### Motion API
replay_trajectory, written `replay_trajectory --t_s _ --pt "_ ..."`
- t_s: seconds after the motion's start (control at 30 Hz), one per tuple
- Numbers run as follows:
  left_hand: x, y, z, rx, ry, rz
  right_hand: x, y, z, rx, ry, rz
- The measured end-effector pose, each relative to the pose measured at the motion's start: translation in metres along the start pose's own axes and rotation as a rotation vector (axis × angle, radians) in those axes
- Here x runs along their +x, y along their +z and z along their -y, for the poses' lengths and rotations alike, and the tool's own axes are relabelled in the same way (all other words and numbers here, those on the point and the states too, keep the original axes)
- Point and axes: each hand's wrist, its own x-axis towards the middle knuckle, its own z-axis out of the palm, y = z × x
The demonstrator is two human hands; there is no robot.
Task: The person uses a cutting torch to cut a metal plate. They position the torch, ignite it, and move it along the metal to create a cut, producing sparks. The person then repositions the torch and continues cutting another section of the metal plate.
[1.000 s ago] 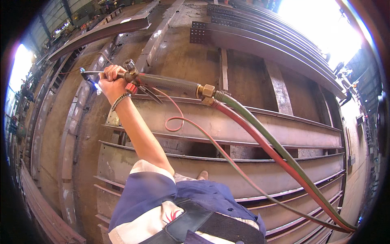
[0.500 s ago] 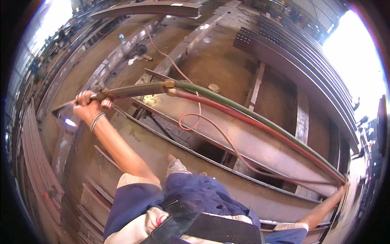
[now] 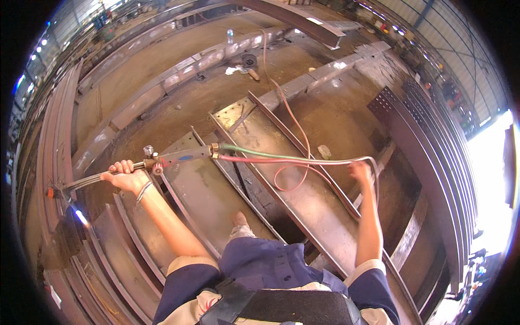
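My left hand [image 3: 125,176] is closed around the metal tubes of a cutting torch [image 3: 184,155], ahead of its valve knobs. At the torch's far left end, a bright bluish-white streak shows at the angled tip. A green hose [image 3: 246,149] and a red hose [image 3: 244,160] leave the torch's rear and run right to my right hand [image 3: 360,171]. That hand looks closed on the hoses, which bend over it and hang down beside my forearm; its fingers are blurred. Beneath the hoses lies a wide steel beam [image 3: 319,216].
Several steel beams [image 3: 130,238] lie side by side at lower left. Stacked beams with holes [image 3: 428,162] stand on the right. A thin reddish hose [image 3: 290,108] loops across the middle beam. Farther back are a bottle [image 3: 230,36] and a dark round object [image 3: 248,60].
My right hand has come inward from the far lower right, and the hoses, stretched out before, now bend at it. The view has turned; the left hand keeps hold of the cutting torch.
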Motion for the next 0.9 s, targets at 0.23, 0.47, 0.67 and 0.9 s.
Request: replay_trajectory --t_s 0.23,0.47,0.67,0.9 --pt "0.092 0.011 0.057 0.042 -0.036 0.109 -0.034 0.167 0.076 0.100 -0.185 0.475" --pt "0.186 -0.006 0.088 0.200 -0.114 0.346 -0.092 0.166 -0.070 0.220 0.456 0.353" --pt "0.207 -0.014 0.111 0.468 -0.301 0.344 -0.214 0.128 -0.171 0.207 0.908 0.401" --pt "0.196 -0.024 0.177 0.885 -0.290 0.290 -0.199 0.135 -0.136 0.123 0.811 0.609"
